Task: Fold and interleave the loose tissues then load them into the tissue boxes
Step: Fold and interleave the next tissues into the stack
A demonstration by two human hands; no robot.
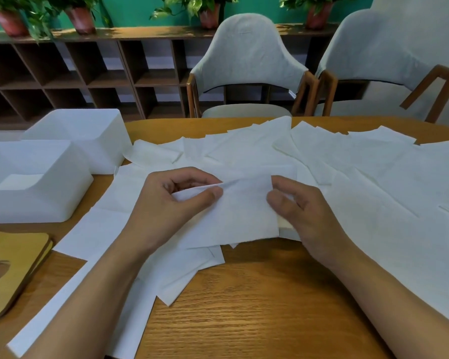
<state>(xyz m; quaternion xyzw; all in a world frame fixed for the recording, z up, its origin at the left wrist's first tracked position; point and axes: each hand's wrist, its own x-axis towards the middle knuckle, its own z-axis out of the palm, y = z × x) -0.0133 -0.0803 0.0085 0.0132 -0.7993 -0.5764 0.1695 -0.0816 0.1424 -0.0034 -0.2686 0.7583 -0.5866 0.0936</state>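
Tissue [233, 216] on the table [244, 307], over the loose tissues [373, 177], pinched at upper edge by left hand [176, 195] and at right edge by right hand [296, 203]. Align corners carefully, then press crease flat.

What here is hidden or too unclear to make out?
Head view:
- Nearer tissue box: its front wall hides how many tissues are inside.
- Wooden lids: cut off by the left edge.
- Tan thing under the right hand: mostly covered by that hand and the held tissue.
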